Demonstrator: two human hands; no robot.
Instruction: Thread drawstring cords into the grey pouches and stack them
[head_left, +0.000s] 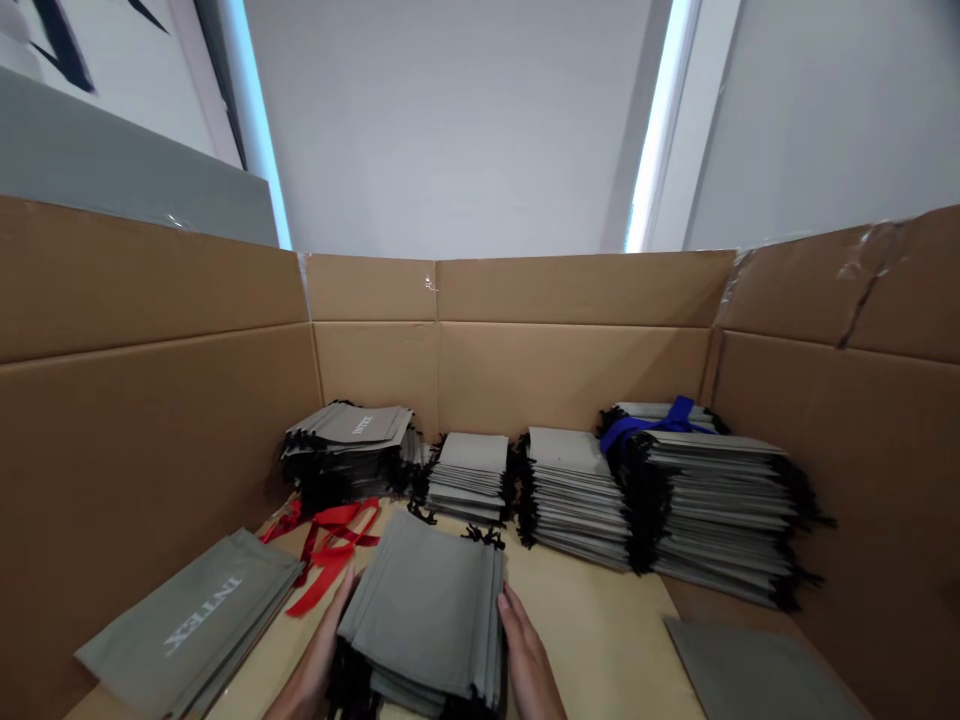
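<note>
A stack of grey fabric pouches [427, 600] with black cords at its ends lies at the bottom centre, between my two hands. My left hand [319, 655] presses on the stack's left side, its fingers partly hidden behind it. On the right side, my right hand [529, 655] rests its fingers against the edge, so both hands hold the stack. To the left lie flat grey pouches with white lettering [202, 615]. Red ribbon [334, 540] is loosely tangled just behind my left hand.
Cardboard walls [525, 370] enclose the work surface [585, 620]. Along the back stand a left pile [349, 450], a small pile [469, 480], a taller pile [577, 500] and a large right pile [720, 510] near blue ribbon [660, 425]. A grey sheet [757, 670] lies front right.
</note>
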